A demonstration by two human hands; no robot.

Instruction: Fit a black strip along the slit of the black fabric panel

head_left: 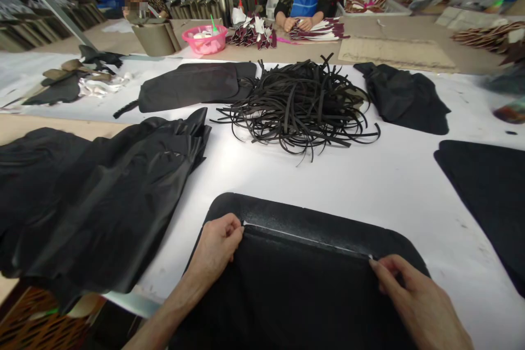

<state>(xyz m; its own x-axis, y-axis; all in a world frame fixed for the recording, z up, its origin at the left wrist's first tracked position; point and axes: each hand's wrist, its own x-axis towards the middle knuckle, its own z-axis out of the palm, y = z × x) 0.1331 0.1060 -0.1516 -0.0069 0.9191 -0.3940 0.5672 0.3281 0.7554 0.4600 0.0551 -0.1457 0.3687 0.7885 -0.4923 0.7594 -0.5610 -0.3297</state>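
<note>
A black textured panel (311,224) with rounded corners lies on the white table (402,180) right in front of me. A smooth black fabric piece (295,295) lies over it, and a thin pale strip (307,240) runs along its top edge. My left hand (215,251) is closed, pinching the left end of that edge. My right hand (414,295) pinches the right end with thumb and fingers together.
A heap of black straps (299,106) sits mid-table. Black fabric piles lie at the left (94,197), back centre (197,85), back right (404,95) and right edge (488,191). A pink basin (204,39) and a seated person's hands (299,23) are beyond.
</note>
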